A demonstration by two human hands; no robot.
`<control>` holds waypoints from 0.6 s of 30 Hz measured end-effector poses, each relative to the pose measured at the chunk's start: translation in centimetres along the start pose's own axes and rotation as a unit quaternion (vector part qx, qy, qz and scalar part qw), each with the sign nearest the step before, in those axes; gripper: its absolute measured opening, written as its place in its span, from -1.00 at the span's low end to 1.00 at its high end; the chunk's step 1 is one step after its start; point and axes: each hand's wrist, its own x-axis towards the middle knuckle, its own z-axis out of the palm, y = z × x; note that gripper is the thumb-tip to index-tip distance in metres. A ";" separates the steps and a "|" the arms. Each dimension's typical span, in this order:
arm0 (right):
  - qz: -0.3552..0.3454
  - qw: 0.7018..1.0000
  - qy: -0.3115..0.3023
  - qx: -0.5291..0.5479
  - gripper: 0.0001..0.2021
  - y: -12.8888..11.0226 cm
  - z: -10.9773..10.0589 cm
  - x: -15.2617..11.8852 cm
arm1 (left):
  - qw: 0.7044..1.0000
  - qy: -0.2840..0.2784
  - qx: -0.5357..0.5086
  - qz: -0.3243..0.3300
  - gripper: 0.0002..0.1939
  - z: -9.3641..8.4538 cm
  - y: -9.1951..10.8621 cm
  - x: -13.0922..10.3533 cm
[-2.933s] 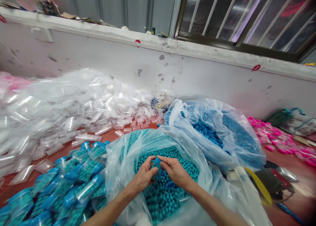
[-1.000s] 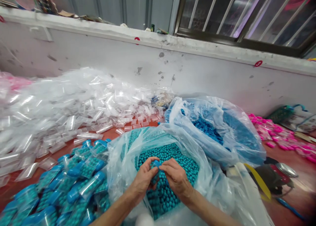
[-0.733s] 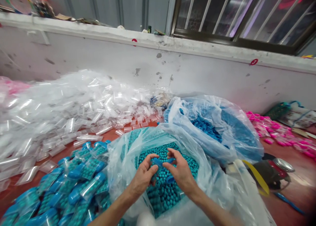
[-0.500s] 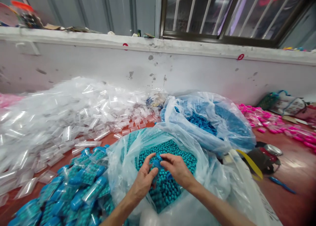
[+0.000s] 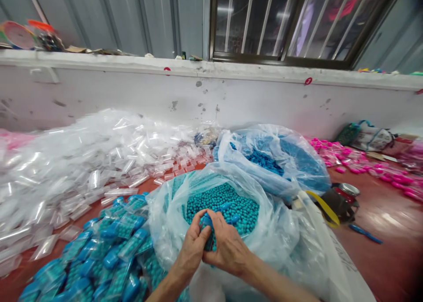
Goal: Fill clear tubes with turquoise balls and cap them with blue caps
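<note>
Blue tops the small tube, held between both hands over the bag of teal beads. The left hand pinches it; the right hand now curls closer round it than before, fingers pressed together.

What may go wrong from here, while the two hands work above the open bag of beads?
The tube, small and pinched between the left hand and right hand, might slip into the beads. The loose blue pieces on the beads could sink among them. The bag's soft rim might fold inward and get in the way.
</note>
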 end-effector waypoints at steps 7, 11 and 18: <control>-0.060 0.997 0.052 -0.018 -0.27 0.5 1.1 -0.8 | 1.000 0.012 0.013 0.012 -0.67 0.5 -0.5 -0.6; -0.062 0.997 0.054 0.006 -0.31 0.6 2.0 -0.8 | 0.998 0.043 0.043 0.006 -0.71 0.3 -1.2 -0.3; -0.027 0.997 0.065 0.033 -0.29 -0.2 1.9 -0.2 | 0.996 0.011 0.087 0.011 -0.73 -0.8 -0.3 0.8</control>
